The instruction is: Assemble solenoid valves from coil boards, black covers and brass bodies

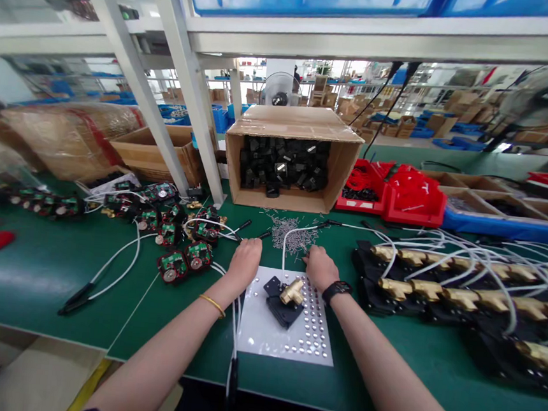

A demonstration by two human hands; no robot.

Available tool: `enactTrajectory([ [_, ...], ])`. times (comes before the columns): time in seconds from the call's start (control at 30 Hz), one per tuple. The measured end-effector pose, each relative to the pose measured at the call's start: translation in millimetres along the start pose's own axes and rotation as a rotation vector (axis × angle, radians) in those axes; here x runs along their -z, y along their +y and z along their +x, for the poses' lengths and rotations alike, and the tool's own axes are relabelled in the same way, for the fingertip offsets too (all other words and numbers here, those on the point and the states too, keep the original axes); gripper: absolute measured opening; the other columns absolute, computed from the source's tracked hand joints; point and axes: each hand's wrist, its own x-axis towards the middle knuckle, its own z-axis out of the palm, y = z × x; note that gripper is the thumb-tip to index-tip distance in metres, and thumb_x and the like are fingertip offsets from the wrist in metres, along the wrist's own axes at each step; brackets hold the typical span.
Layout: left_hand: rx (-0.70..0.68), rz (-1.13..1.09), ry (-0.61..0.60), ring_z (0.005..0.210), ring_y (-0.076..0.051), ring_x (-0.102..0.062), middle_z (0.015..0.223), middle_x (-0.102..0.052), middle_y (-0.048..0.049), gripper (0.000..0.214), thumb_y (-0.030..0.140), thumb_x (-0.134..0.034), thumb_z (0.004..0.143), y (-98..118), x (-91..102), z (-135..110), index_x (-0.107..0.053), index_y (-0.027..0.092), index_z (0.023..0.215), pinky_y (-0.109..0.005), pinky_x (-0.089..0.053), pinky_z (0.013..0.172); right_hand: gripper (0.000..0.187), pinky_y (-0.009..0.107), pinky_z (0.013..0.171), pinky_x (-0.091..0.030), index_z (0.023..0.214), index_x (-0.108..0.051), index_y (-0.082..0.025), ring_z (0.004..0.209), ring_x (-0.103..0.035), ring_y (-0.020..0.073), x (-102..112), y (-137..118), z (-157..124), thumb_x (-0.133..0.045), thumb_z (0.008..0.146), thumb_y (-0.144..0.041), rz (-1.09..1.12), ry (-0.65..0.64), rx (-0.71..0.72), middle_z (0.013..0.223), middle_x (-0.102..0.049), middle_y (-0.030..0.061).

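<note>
My left hand (245,258) is closed beside the left edge of a pile of small screws (293,235). A thin black tip (265,235) shows by its fingers, and I cannot tell whether it is held. My right hand (321,268), fingers curled together, reaches the right edge of the pile; whatever it pinches is hidden. Between my wrists, a black housing with a brass tee fitting (292,291) lies on a white sheet (262,339). A white cable (284,251) runs up from the housing. Rows of small silver discs (311,327) cover the sheet's right side.
An open cardboard box (281,201) of black parts stands behind the screws, with red bins (415,205) to its right. Brass-fitted housings (458,297) line the right. Green circuit-board assemblies (197,255) cluster on the left. White cables (235,323) hang over the front edge.
</note>
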Motion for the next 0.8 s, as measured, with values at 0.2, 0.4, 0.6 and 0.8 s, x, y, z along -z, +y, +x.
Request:
enactTrajectory([
  [0.2,0.018,-0.256,0.047,0.079,-0.017,-0.060,0.079,-0.064,-0.0052,0.020,0.000,-0.048,0.073,-2.4,12.4,-16.7,-0.061,0.014,0.080,-0.030,-0.047,0.078,0.006,0.030,0.068,-0.040,0.082,-0.050,-0.016,0.082,-0.059,0.0219,17.1,4.9,-16.5,-0.045,0.086,-0.017,0.162,0.056,0.084,0.087,-0.059,0.0110],
  [0.4,0.141,-0.530,0.082,0.067,-0.014,-0.065,0.076,-0.069,-0.0048,0.015,0.021,-0.052,0.080,4.9,18.7,-79.8,-0.063,0.013,0.086,-0.023,-0.052,0.061,0.022,0.022,0.044,-0.032,0.090,-0.050,-0.018,0.046,-0.040,0.0107,20.9,22.1,-82.5,-0.039,0.086,-0.037,0.635,-0.111,0.091,0.059,-0.044,-0.0044],
  [0.6,0.095,-0.636,0.242,0.068,-0.016,-0.063,0.073,-0.069,-0.0024,0.006,0.019,-0.060,0.076,19.0,-9.8,-108.0,-0.065,0.017,0.072,-0.026,-0.049,0.066,0.019,0.022,0.043,-0.027,0.083,-0.050,-0.019,0.044,-0.034,0.0096,8.1,17.4,-105.7,-0.045,0.080,-0.037,0.946,-0.240,0.013,0.055,-0.038,-0.0062],
  [0.8,-0.078,-0.573,0.169,0.078,-0.017,-0.062,0.079,-0.068,-0.0028,0.007,0.015,-0.061,0.076,12.5,-10.5,-100.5,-0.067,0.019,0.074,-0.028,-0.045,0.076,0.005,0.026,0.062,-0.039,0.082,-0.047,-0.019,0.066,-0.049,0.0149,6.1,10.9,-107.2,-0.044,0.082,-0.023,0.613,-0.021,0.227,0.074,-0.054,0.0010],
])
